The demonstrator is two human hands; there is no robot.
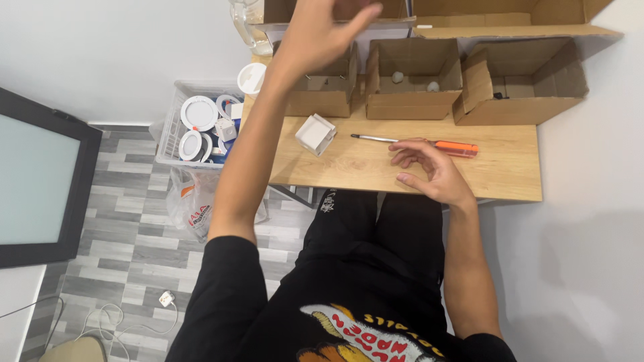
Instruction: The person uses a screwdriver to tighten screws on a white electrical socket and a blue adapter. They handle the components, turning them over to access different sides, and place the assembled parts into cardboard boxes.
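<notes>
Right hand (429, 167): resting at the near edge of the wooden counter (510, 167), fingers loosely curled and a little parted, holding nothing, fingertips just beside the orange handle of a screwdriver (429, 143). The screwdriver lies flat on the counter, orange handle to the right, metal shaft pointing left. Left hand (322, 30): raised above the counter at the far side, arm stretched forward, over the leftmost cardboard box (322, 94); the hand is blurred and partly cut by the upper edge of the view, so whether it is spread or closed on something cannot be told. On the counter left of the screwdriver's tip, apart from it: a small white square fitting (315, 134), tilted. Along the back of the counter, a row of three open cardboard boxes: the leftmost under the left hand, a middle box (412, 100) with two small pale items on its floor, and a right box (523, 100) with a small dark item inside. Behind these, further open cardboard cartons (510, 17) against the white wall. At the counter's far left corner: a clear jug (248, 23) and a white round disc (251, 78). On the grey plank floor left of the counter: a clear plastic crate (176, 134) holding round white light fittings, and a plastic bag (191, 201) in front of it. Far left: a dark-framed panel (40, 181).
</notes>
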